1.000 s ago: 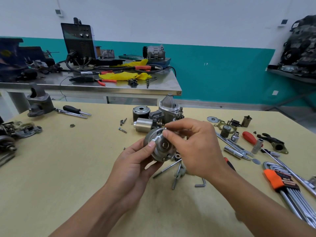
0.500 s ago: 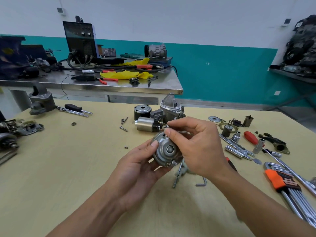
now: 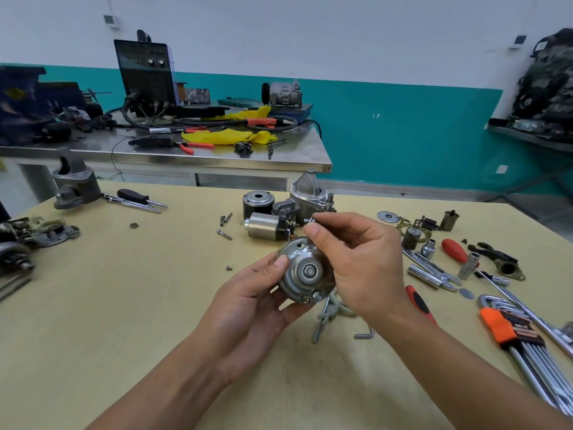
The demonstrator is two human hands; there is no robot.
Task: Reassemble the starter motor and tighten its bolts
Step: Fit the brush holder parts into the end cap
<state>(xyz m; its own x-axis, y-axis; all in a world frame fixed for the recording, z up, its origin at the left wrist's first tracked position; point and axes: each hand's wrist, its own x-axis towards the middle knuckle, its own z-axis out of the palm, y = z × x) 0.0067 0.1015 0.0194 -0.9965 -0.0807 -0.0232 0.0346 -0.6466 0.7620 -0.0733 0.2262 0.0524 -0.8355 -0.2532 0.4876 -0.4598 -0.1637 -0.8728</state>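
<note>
Left hand (image 3: 248, 308) cups the motor (image 3: 305, 271) just above the desk (image 3: 124, 305), right hand (image 3: 362, 259) pinches a bolt (image 3: 310, 219) at its top rim, hiding its right side, solenoid (image 3: 266, 229) and housing (image 3: 307, 193) just behind, wrenches (image 3: 434, 270) and hex keys (image 3: 533, 358) off right.

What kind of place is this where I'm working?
Most likely an auto repair or training workshop: a welder on the steel bench, hex keys and sockets on the table, and what looks like an engine on the shelf.
</note>
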